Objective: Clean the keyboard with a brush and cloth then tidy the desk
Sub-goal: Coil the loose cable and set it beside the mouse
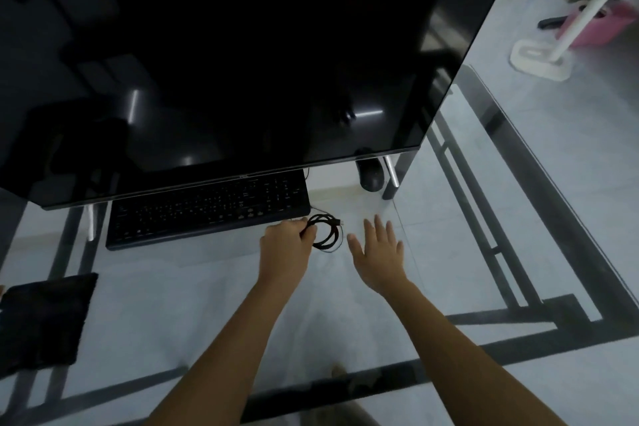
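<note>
A black keyboard lies on the glass desk, partly tucked under the big dark monitor. Just right of the keyboard's near corner sits a coiled black cable. My left hand is closed on the left side of that coil. My right hand hovers flat, fingers spread, just right of the coil and holds nothing. A dark cloth lies flat at the desk's left edge. No brush shows.
A black mouse rests under the monitor's right corner beside a chrome stand leg. The desk's dark frame shows through the glass. On the floor to the right stand a white mop and a pink bucket.
</note>
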